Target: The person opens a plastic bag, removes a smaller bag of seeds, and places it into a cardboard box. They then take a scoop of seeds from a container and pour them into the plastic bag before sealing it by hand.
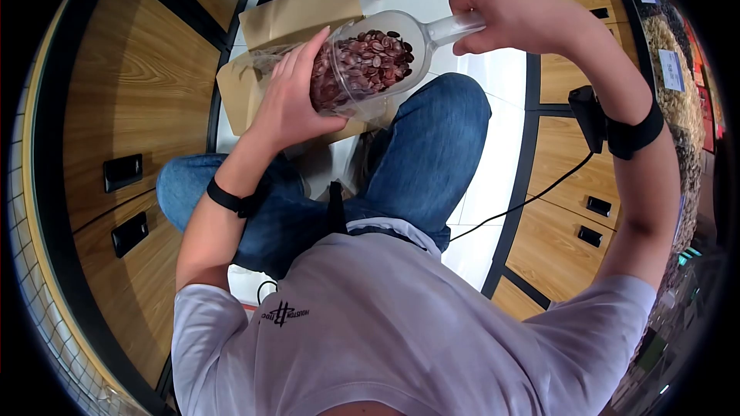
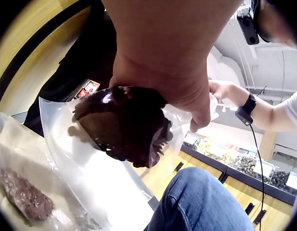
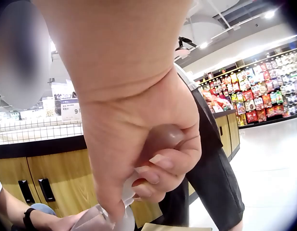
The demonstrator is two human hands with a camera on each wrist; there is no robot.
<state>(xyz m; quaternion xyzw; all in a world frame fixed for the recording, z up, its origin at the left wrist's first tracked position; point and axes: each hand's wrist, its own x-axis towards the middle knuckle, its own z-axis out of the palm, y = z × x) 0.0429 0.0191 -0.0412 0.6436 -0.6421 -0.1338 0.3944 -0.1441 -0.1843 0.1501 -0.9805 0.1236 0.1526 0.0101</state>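
Head view: we see the clear scoop [image 1: 422, 40], loaded with red-brown pieces [image 1: 376, 63], over the opened cardboard box [image 1: 304, 15], its long axis running obliquely between the hands. The right hand [image 1: 520, 14] has its fingers curled round the handle [image 1: 459, 28]. The left hand [image 1: 289, 104] is nearer the load, thumb and fingers curled about the scoop's body. In the left wrist view, clear plastic [image 2: 59, 120] hangs at that end; whether the fingers pinch it too, we cannot tell.
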